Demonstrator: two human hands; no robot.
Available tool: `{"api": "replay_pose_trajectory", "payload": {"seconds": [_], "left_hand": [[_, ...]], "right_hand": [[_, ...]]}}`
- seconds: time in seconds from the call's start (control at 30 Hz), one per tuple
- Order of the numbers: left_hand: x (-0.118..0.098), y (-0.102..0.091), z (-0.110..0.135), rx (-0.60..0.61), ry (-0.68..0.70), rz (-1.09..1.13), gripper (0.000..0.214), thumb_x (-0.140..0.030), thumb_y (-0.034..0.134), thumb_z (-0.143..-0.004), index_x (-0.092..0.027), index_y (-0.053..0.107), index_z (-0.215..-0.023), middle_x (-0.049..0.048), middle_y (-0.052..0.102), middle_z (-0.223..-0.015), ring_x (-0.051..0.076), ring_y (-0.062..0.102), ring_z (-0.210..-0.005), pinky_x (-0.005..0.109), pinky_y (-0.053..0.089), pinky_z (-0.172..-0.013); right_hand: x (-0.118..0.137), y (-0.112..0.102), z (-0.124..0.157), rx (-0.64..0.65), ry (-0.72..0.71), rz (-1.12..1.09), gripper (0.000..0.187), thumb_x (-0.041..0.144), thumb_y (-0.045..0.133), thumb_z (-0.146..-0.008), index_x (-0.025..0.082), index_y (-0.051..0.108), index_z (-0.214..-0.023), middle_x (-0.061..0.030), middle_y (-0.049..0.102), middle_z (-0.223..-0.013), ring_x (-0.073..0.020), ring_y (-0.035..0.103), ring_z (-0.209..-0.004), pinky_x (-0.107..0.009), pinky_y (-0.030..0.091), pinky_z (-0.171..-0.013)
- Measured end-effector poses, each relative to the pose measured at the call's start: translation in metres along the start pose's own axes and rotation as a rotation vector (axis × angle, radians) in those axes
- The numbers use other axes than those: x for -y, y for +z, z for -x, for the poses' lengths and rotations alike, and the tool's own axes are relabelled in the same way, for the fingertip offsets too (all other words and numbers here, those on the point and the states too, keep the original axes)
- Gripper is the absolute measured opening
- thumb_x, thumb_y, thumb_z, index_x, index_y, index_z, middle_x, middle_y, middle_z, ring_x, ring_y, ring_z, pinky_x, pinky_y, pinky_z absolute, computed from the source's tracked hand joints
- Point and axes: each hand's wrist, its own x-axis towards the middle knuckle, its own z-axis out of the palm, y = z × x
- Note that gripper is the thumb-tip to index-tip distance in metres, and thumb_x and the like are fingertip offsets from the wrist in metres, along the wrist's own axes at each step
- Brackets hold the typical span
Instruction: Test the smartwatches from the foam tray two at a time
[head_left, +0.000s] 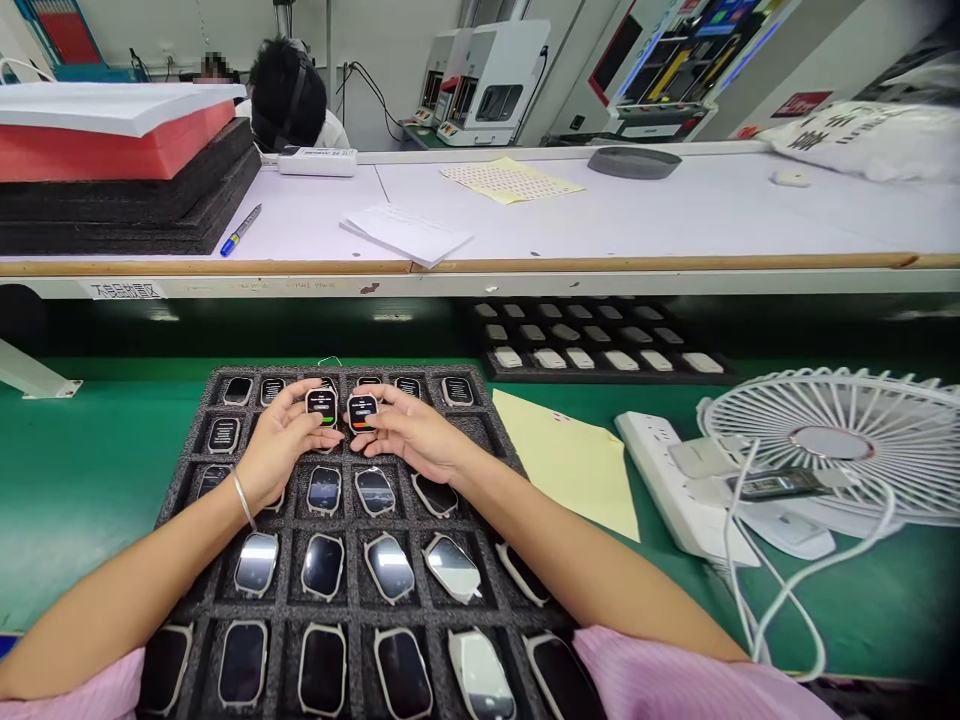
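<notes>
A black foam tray [289, 610] with square compartments holds rows of smartwatch bodies without straps. My left hand [289, 435] grips one smartwatch [322, 404] by its edges above the tray's second row; its lit screen shows text and a green bar. Just to the right, my right hand [409, 430] pinches another smartwatch [362, 411], its screen lit with text and an orange-red bar. The two watches are held side by side, slightly apart, screens facing me. In the back row several watches have lit text, while nearer ones, such as the dark watch [323, 566], show only reflections.
Right of the tray lie a yellow sheet [574, 460], a white power strip [667, 480] with cables and a white fan [840, 440]. A second black tray [600, 345] sits under the shelf [525, 230]. Foam sheets [127, 190] are stacked on the shelf; a person [289, 95] is behind it.
</notes>
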Motion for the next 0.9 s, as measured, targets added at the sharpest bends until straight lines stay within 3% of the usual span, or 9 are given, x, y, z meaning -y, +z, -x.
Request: {"api": "replay_pose_trajectory", "payload": {"seconds": [0.17, 0.4, 0.73, 0.9], "left_hand": [[-0.0053, 0.0002, -0.0029, -0.027, -0.042, 0.05, 0.032, -0.022, 0.055, -0.085, -0.017, 0.054, -0.116, 0.003, 0.069, -0.082, 0.016, 0.071, -0.061, 0.029, 0.058, -0.065], [-0.0065, -0.0005, -0.0027, -0.026, -0.03, 0.058, 0.029, -0.021, 0.053, -0.086, -0.016, 0.056, -0.115, 0.0039, 0.071, -0.083, 0.017, 0.071, -0.06, 0.029, 0.058, -0.062], [-0.002, -0.0019, -0.0028, 0.01, 0.008, 0.018, 0.034, -0.028, 0.06, -0.083, -0.017, 0.057, -0.115, 0.0036, 0.07, -0.082, 0.016, 0.072, -0.06, 0.03, 0.06, -0.062], [0.001, -0.0027, -0.0002, 0.011, 0.059, -0.077, 0.038, -0.03, 0.067, -0.079, -0.018, 0.059, -0.114, -0.0012, 0.066, -0.077, 0.016, 0.072, -0.061, 0.029, 0.06, -0.062]], "right_hand": [[0.002, 0.0, 0.0007, 0.004, -0.032, 0.006, 0.027, 0.016, 0.061, -0.084, 0.021, 0.055, -0.109, -0.0004, 0.07, -0.078, -0.0129, 0.072, -0.062, -0.02, 0.052, -0.057], [0.0004, -0.001, 0.0004, 0.019, -0.068, 0.016, 0.024, 0.02, 0.063, -0.085, 0.021, 0.058, -0.108, -0.0013, 0.072, -0.083, -0.0126, 0.071, -0.06, -0.021, 0.051, -0.055], [0.0001, 0.0004, 0.0037, 0.028, -0.14, 0.068, 0.028, 0.018, 0.065, -0.082, 0.022, 0.057, -0.109, 0.0022, 0.069, -0.081, -0.0124, 0.072, -0.064, -0.023, 0.053, -0.058], [-0.0012, -0.0003, 0.003, -0.001, -0.183, 0.155, 0.03, 0.019, 0.068, -0.08, 0.021, 0.055, -0.108, 0.0012, 0.07, -0.083, -0.0101, 0.068, -0.059, -0.021, 0.049, -0.055]]}}
